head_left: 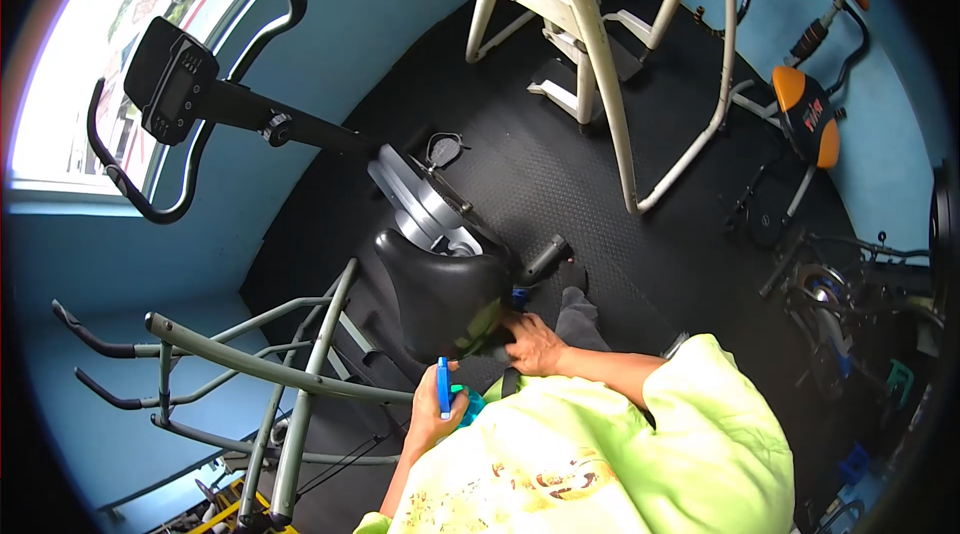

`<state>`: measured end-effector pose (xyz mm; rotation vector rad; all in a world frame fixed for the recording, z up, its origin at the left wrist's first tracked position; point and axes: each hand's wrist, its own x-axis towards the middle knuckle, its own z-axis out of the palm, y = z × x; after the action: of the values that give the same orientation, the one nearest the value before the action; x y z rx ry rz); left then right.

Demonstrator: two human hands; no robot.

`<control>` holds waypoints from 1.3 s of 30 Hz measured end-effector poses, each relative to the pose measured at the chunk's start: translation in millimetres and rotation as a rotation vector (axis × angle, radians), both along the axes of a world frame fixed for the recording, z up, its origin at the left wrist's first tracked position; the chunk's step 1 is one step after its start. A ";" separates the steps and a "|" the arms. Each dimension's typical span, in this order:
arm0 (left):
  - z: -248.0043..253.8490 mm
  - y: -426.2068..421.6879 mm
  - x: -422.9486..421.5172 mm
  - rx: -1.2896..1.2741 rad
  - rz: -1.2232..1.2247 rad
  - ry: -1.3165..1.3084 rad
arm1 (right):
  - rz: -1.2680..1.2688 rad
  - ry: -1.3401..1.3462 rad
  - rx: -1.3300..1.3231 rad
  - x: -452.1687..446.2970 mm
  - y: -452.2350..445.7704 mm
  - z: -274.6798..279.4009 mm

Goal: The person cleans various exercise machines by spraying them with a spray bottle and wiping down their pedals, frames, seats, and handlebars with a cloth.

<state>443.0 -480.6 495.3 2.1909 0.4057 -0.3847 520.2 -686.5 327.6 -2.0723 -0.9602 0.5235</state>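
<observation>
A spray bottle with a blue trigger head (444,389) and a teal body is in my left hand (428,421), close to my shirt and just behind the seat. The fingers of that hand are wrapped round it. My right hand (537,346) is at the rear right edge of the black exercise bike seat (440,289). Its bent fingers are on a camouflage-patterned cloth (478,331) that lies against the seat; part of the cloth and the fingertips are hidden.
The bike's console (170,82) and handlebars stand by the window. A grey-green tubular frame (320,334) is close on the left. Beyond the bike stands a cream exercise machine (590,24). An orange-and-black machine (805,116) and dark bike parts (830,284) line the right wall.
</observation>
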 end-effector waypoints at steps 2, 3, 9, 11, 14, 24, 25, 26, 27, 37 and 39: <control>-0.4 -5.1 8.8 -0.003 0.013 -0.014 | 0.338 -0.118 -0.166 14.6 1.1 23.7; 0.5 -9.0 12.2 -0.013 0.013 -0.022 | 0.451 -0.049 -0.232 18.2 2.3 18.3; 2.4 -23.4 24.5 -0.028 0.083 -0.071 | 0.558 0.168 -0.069 58.8 -36.0 -21.4; 0.9 -31.1 29.2 -0.051 0.170 -0.065 | 0.669 0.177 -0.501 91.1 -63.8 -10.0; -1.8 -45.2 34.1 -0.148 0.349 -0.058 | 0.034 0.526 -0.530 127.7 -109.8 -21.2; 19.9 -73.9 48.8 -0.409 0.418 -0.297 | -0.458 1.181 0.589 230.6 -109.0 70.7; 27.1 -75.4 46.7 -0.369 0.438 -0.326 | -0.409 1.188 0.633 233.4 -99.2 82.2; 23.4 -75.4 40.9 -0.324 0.452 -0.418 | -0.351 1.200 0.672 235.3 -92.0 91.2; 23.5 -76.2 32.9 -0.308 0.479 -0.459 | -0.320 1.203 0.638 235.7 -83.8 99.2; 71.0 -43.5 45.0 -0.265 0.797 -0.564 | -0.064 0.808 0.619 278.8 3.3 150.4; 75.7 -34.5 76.5 -0.219 0.917 -0.657 | 0.023 0.889 0.614 313.5 22.2 128.7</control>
<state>519.6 -515.1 571.0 1.5729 0.8655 0.7319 833.7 -664.3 456.3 -1.0883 -0.5027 0.9151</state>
